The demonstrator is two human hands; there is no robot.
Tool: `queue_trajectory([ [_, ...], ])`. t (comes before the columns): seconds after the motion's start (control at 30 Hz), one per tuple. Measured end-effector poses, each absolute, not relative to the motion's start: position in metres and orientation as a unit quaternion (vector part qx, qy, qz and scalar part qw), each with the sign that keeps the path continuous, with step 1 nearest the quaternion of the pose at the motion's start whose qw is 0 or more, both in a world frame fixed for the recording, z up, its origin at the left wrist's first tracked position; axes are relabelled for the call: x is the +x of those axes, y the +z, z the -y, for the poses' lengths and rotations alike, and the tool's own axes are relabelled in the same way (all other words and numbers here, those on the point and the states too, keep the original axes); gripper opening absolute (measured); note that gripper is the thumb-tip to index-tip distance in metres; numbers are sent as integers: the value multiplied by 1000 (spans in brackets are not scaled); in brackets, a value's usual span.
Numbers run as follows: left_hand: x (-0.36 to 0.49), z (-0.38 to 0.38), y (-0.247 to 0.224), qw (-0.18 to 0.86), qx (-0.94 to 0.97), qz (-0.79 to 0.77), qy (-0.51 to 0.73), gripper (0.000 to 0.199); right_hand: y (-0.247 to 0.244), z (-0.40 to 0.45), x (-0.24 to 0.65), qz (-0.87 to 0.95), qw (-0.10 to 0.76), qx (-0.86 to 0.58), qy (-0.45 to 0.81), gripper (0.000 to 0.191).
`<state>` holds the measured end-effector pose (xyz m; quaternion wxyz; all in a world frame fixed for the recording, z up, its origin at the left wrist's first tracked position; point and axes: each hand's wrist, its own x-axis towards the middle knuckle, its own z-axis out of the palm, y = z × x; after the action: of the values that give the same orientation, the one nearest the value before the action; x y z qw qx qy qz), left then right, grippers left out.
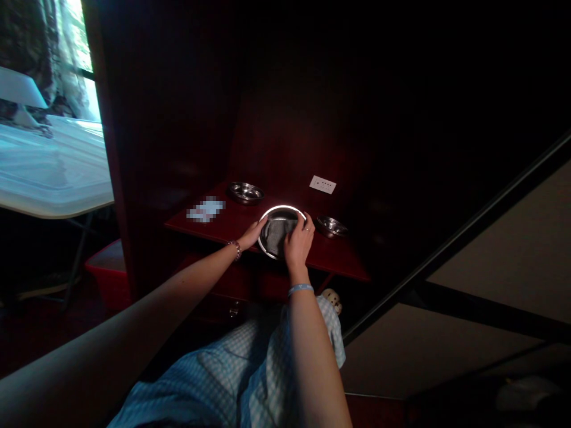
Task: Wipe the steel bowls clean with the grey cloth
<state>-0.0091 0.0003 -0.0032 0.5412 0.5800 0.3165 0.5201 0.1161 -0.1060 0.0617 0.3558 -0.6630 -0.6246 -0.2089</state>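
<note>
A round metal bowl [274, 233] with a bright, shiny rim is held over the front edge of the dark red shelf [332, 261]. My left hand [251, 236] grips its left side. On the right side, my right hand [300, 245] has its fingers over the rim and its thumb toward the inside. The bowl tilts so its dark interior faces me. Behind it to the left sits a shallow steel bowl [245, 192], and a similar steel bowl [331, 226] lies just right of my right hand.
A white wall plate or card [323, 185] shows behind the bowls. A blurred-out pale item [206, 209] lies on the shelf's left. Farther left are a white folding table [57, 172] with a lamp [22, 95] and a red stool [107, 273]. A dark-framed panel slants at right.
</note>
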Motion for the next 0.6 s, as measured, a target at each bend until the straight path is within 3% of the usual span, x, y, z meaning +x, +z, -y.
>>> queue_trajectory([
  [0.17, -8, -3, -5, 541, 574, -315, 528, 69, 57, 108, 110, 691, 307, -638, -143, 40],
  [0.33, -8, -3, -5, 530, 578, -307, 539, 69, 46, 109, 108, 727, 252, -635, -61, 62],
  [0.5, -9, -1, -4, 519, 569, -341, 540, 66, 47, 115, 105, 756, 178, -630, 19, 72],
  [0.6, -9, -1, -4, 519, 572, -329, 543, 68, 49, 119, 107, 745, 93, -654, 93, 89],
])
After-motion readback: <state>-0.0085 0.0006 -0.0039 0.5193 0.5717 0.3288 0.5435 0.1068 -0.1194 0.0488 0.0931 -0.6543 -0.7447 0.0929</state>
